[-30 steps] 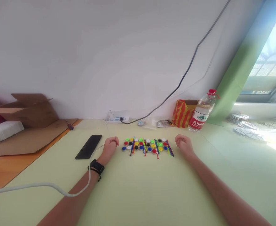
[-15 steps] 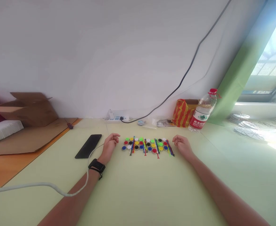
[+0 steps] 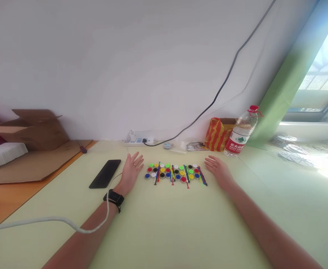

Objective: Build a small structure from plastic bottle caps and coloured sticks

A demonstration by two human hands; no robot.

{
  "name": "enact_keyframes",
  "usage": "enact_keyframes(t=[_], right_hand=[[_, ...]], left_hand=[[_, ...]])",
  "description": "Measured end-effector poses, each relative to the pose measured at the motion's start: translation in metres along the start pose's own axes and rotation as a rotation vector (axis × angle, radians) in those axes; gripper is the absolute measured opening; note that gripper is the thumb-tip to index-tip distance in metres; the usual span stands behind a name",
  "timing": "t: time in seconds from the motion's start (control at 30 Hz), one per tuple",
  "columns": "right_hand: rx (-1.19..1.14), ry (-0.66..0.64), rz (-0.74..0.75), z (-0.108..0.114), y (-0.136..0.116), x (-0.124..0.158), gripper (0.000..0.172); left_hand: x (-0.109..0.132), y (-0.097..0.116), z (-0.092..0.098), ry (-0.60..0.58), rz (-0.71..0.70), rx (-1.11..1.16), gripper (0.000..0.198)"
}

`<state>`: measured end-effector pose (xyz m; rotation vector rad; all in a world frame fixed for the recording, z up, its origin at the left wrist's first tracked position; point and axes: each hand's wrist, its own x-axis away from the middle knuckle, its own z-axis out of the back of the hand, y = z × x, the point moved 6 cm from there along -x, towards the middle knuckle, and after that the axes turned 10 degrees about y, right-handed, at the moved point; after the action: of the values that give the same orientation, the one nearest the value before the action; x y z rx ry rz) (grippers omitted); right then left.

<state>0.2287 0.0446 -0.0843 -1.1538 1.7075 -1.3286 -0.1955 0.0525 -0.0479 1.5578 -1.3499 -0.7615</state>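
Observation:
My left hand [image 3: 132, 170] rests on edge just left of a group of small coloured pieces, fingers stretched out and holding nothing. On the other side, my right hand [image 3: 217, 170] lies with its fingers extended, close to the group's right end and also without anything in it. Between them are rows of small round discs [image 3: 162, 175] in green, yellow, white, red, black and blue. Bundles of thin coloured plastic sticks [image 3: 186, 173] with arrow-like ends lie among the discs. A black smartwatch [image 3: 115, 197] is on my left wrist.
A black phone [image 3: 105, 174] lies left of my left hand, and a white cable [image 3: 65, 220] runs over my left forearm. Behind are a power strip [image 3: 138, 142], a striped bag [image 3: 216, 134] and a water bottle [image 3: 241, 132]. A cardboard box [image 3: 37, 129] stands left.
Both hands have opened from loosely curled fingers to stretched fingers, staying beside the coloured pieces. The discs and sticks have not moved.

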Motion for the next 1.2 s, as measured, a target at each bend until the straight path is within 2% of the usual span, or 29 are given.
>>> enact_keyframes(t=[0.13,0.23,0.4,0.57,0.7,0.77,0.87,0.9,0.97,1.07,1.2], right_hand=[[-0.385,0.031,-0.377,0.009,0.010,-0.002,0.045],[-0.438,0.051,-0.461,0.012,0.014,-0.002,0.046],[-0.232,0.016,-0.317,0.008,0.013,-0.003,0.034],[-0.061,-0.018,-0.190,0.000,0.009,0.002,0.020],[0.126,-0.056,-0.053,-0.010,-0.001,0.012,0.015],[0.309,-0.123,0.100,-0.018,-0.010,0.021,0.015],[0.707,-0.287,0.450,-0.038,-0.022,0.038,0.018],[0.810,-0.333,0.539,-0.043,-0.023,0.043,0.019],[0.911,-0.387,0.612,-0.048,-0.021,0.049,0.018],[0.957,-0.414,0.610,-0.049,-0.020,0.051,0.021],[0.944,-0.367,0.603,-0.047,-0.031,0.050,0.026]], left_hand=[[0.007,-0.009,-0.002,0.041,0.196,0.197,0.075],[0.007,-0.012,0.001,0.087,0.230,0.239,0.069],[0.002,-0.014,0.003,0.110,0.189,0.162,0.051],[-0.001,-0.011,0.001,0.142,-0.014,-0.105,0.031],[0.008,-0.006,-0.002,0.191,-0.200,-0.239,0.017],[0.015,0.001,-0.005,0.213,-0.318,-0.325,0.014],[0.028,0.008,-0.010,0.218,-0.450,-0.419,0.032],[0.031,0.009,-0.013,0.204,-0.474,-0.450,0.039],[0.037,0.009,-0.021,0.128,-0.508,-0.549,0.050],[0.048,0.007,-0.038,-0.050,-0.566,-0.710,0.053],[0.066,0.009,-0.057,-0.236,-0.619,-0.777,0.047]])
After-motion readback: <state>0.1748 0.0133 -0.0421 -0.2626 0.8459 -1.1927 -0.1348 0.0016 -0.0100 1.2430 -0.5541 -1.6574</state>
